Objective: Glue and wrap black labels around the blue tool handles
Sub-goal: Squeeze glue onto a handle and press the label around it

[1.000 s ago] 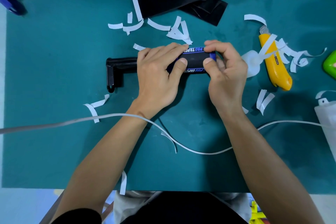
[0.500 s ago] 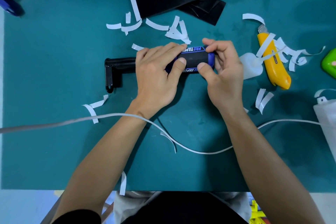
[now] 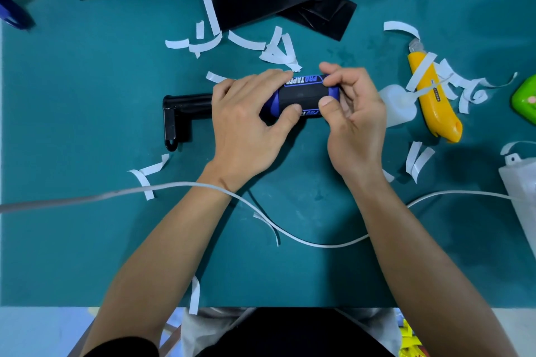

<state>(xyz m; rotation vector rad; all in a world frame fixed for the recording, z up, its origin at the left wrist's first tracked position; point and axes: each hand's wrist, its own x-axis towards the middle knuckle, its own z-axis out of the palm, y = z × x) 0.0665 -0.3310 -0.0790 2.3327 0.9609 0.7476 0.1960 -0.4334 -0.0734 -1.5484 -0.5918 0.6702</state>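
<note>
Blue plastic handle (image 3: 333, 93) with a black label (image 3: 301, 94) wrapped round its middle, so only a bit of blue peeks out at each end. White "PRO TAPER" lettering in a blue outline runs along the label's far edge, and more lettering shows at the near edge, half hidden by thumbs.

The tool lies crosswise in the middle of the green mat (image 3: 87, 240), long axis running left to right. Its black angled end (image 3: 177, 116) points left and the blue end points right. Can't tell if it's resting on the mat or lifted just off it.

The left hand (image 3: 246, 127) covers the left part of the handle, fingers close together over the top, thumb pressing the label's near edge. The right hand (image 3: 355, 122) pinches the right end: curled fingers on top, thumb on the label's near right corner. So the handle sits between thumbs and fingers on both sides.

Spare black labels (image 3: 278, 0) lie further back, and a yellow knife (image 3: 435, 107) off to the right.
</note>
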